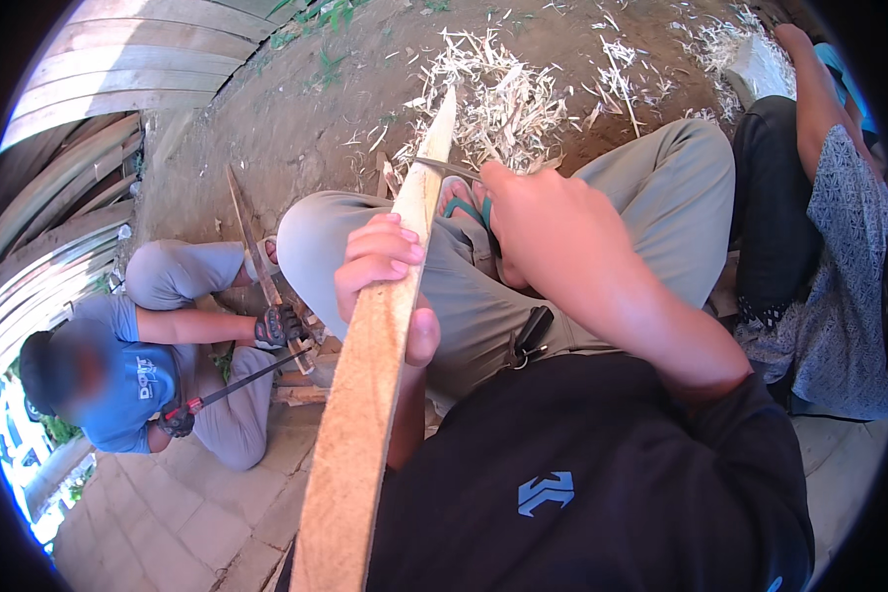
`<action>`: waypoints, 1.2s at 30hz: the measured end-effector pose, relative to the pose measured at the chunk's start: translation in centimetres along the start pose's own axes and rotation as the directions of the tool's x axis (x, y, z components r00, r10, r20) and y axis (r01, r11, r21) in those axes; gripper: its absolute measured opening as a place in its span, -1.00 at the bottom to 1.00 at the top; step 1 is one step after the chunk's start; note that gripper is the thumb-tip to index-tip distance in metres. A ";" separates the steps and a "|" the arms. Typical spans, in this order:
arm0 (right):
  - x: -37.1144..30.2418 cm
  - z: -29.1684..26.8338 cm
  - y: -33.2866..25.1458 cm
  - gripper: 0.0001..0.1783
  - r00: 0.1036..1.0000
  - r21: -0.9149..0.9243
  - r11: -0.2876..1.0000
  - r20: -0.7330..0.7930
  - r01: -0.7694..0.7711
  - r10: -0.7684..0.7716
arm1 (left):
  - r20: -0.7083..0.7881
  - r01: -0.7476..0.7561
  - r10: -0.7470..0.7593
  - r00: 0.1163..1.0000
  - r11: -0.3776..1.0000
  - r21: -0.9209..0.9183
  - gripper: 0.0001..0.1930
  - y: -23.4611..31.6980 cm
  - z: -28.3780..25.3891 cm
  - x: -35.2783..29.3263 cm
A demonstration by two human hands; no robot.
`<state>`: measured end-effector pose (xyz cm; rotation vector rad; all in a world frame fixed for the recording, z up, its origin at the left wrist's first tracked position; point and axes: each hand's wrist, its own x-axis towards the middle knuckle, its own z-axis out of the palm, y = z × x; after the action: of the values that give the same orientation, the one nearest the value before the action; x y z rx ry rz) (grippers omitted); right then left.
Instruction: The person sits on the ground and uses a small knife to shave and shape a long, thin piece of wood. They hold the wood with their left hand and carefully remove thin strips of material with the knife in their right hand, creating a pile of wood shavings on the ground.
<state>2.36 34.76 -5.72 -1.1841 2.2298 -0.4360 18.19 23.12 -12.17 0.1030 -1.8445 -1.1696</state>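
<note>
A long pale wooden stake (pixel 350 424) runs from the lower edge up across my lap and tapers to a point at its far end. My left hand (pixel 383 261) is wrapped around its middle, fingers over the upper face and thumb on the right side. In my right hand (pixel 533 212) is a knife (pixel 449 168), its handle mostly hidden by my closed fingers. The dark thin blade lies across the tapered part, touching the wood below the tip.
Beyond the stake, wood shavings (pixel 498 99) are heaped on the dirt ground. At left, a co-worker (pixel 133 360) in dark gloves holds a red-handled tool (pixel 237 385) with a long dark shaft beside a long wooden piece (pixel 250 227). Another person (pixel 839 247) sits close at right, near a pale block (pixel 760 69).
</note>
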 end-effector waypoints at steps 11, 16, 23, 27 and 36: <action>-0.1 0.4 -0.2 -0.86 0.999 -0.005 0.999 -0.029 -0.045 0.045 | -0.027 0.028 -0.028 0.999 1.000 -0.013 -0.56 -0.1 0.1 -0.3; 1.6 2.8 2.0 -0.81 0.993 0.085 0.996 -0.110 -0.038 0.047 | -0.050 -0.007 0.005 0.999 0.999 -0.033 -0.56 -0.6 0.5 0.0; 0.8 0.2 0.6 -0.82 0.998 0.023 0.998 0.026 -0.064 0.064 | -0.028 0.011 -0.012 1.000 1.000 -0.015 -0.57 -0.4 0.3 0.1; -0.2 -1.1 0.1 -0.82 0.995 0.012 0.996 0.053 -0.083 0.082 | -0.013 0.015 -0.015 1.000 1.000 -0.015 -0.56 -0.3 0.2 0.0; 0.3 -0.8 0.7 -0.81 0.998 0.026 0.998 0.020 -0.057 0.056 | -0.004 0.030 -0.030 1.000 0.999 -0.016 -0.56 -0.3 0.2 -0.1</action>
<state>1.28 34.93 -5.58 -1.1040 2.2288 -0.4285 17.99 23.11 -12.52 0.1245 -1.8351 -1.2043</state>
